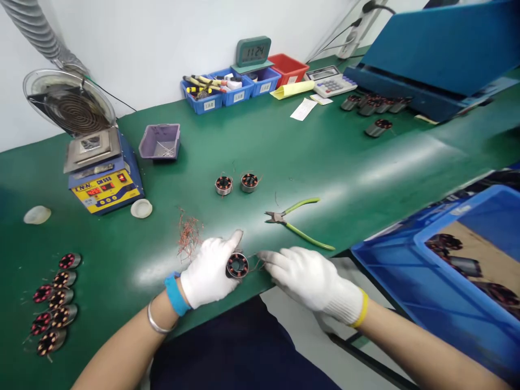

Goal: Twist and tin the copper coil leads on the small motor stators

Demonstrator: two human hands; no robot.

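My gloved left hand (211, 271) grips a round motor stator (238, 265) by its side, near the front edge of the green bench. Black inner teeth and copper windings show on the stator's top. Thin wire leads stick out to its right, and my gloved right hand (303, 273) pinches their ends between thumb and fingers. Beyond my right hand lie cutters (300, 222) with green handles, their jaws pointing left. A tangle of copper wire scraps (189, 235) lies just past my left hand. Two shorter stators, a left one (223, 185) and a right one (249, 182), stand farther back.
Several stators (60, 298) stand at the left. A solder pot (105, 179) with a display sits behind them, beside a purple tray (160, 142). Blue bins (239, 92) line the wall. A blue crate (406, 238) holding stators is at the right, below a blue machine (439, 59).
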